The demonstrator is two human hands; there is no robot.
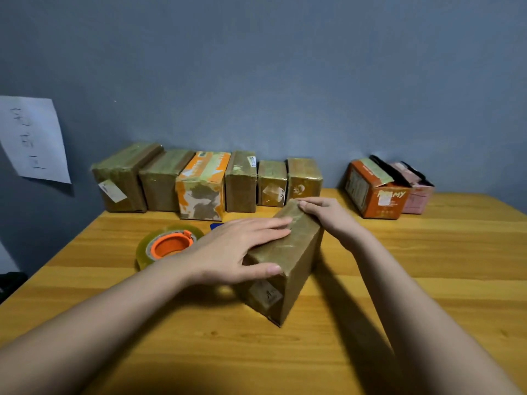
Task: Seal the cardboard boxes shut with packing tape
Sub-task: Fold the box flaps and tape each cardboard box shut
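Note:
A brown cardboard box wrapped in shiny tape stands on its long side in the middle of the wooden table. My left hand lies flat across its top, fingers straight, thumb along the near edge. My right hand holds the far end of the same box, fingers curled over the top corner. A roll of clear packing tape on an orange holder lies left of the box, just behind my left wrist.
Several taped boxes line the wall at the back. An orange box and a pink box sit at the back right. A small blue object peeks out behind my left hand. A paper sheet hangs on the wall, left.

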